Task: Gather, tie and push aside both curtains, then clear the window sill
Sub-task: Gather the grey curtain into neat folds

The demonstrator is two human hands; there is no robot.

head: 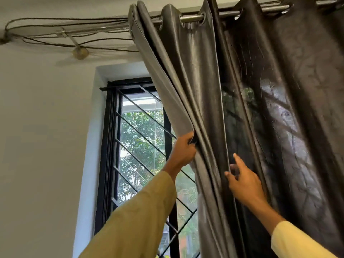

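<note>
Grey-brown satin makes up the left curtain (pixel 188 75), which hangs by metal eyelets from the steel rod (pixel 191 17) along the top edge of the window. Your left hand (pixel 183 148) is raised, with its fingers clamped around the gathered leading edge of this curtain; several folds are bunched inside that fist, and the cloth slants from the rod's left end down into your grip. Below the fist the fabric falls straight along the right side of the exposed pane.

Your right hand (pixel 243 180) sits lower and just to the right, with fingers spread apart. The thumb and forefinger pinch lightly at a vertical fold where the lit front panel meets the darker cloth behind, though you cannot tell whether that pinch is truly closed on it. The right curtain (pixel 297 108) hangs flat over the right portion of the window, touching the left one, with leaves and grille bars showing faintly through it.

At the window's left side, the black diagonal grille (pixel 137 138) stands uncovered, with green foliage beyond. Thin cables (pixel 70 32) loop across the wall near its top left corner. The window sill is out of sight below the picture's bottom edge.
</note>
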